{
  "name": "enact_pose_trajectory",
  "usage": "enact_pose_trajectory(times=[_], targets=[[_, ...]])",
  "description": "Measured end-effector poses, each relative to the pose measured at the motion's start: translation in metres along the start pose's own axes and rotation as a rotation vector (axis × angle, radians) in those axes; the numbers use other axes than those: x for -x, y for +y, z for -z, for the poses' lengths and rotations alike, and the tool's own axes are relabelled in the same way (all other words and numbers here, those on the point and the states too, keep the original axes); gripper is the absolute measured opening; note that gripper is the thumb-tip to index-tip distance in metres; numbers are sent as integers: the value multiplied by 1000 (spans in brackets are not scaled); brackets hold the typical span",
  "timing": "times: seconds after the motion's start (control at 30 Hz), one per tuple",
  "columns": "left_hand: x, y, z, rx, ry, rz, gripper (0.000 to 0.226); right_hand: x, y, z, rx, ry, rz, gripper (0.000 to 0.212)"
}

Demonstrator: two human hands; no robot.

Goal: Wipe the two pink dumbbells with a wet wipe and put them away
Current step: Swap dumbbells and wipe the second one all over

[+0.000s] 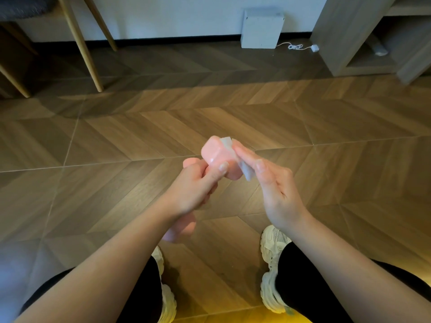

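My left hand [194,187] grips one pink dumbbell by its handle. Its upper head [215,155] sticks out above my fingers, and its lower head [183,228] shows below my wrist. My right hand [271,183] holds a pale wet wipe [247,172] between its thumb and straight fingers. It presses the wipe against the right side of the upper head. The wipe's top edge peeks out above that head. A second pink dumbbell is not in view.
I stand over a wooden herringbone floor [116,136], with my white sneakers [271,264] below. Wooden chair legs [80,45] stand at the back left. A white box [262,29] with a cable leans on the wall, and an open grey shelf unit [363,38] is at the back right.
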State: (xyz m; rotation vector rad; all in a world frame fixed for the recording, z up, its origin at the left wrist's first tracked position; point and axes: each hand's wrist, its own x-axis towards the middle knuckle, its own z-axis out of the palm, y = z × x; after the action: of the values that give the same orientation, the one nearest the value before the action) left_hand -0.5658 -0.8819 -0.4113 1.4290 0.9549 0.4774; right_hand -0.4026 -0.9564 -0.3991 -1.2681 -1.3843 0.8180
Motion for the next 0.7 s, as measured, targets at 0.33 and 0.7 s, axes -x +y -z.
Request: enact_pose_trajectory(times=[0.33, 0.7], targets=[[2, -1, -10, -52, -94, -54, 64, -8, 10, 9, -26, 29, -155, 61], [-2, -3, -4, -25, -19, 61, 80, -2, 0, -2, -16, -17, 7, 46]])
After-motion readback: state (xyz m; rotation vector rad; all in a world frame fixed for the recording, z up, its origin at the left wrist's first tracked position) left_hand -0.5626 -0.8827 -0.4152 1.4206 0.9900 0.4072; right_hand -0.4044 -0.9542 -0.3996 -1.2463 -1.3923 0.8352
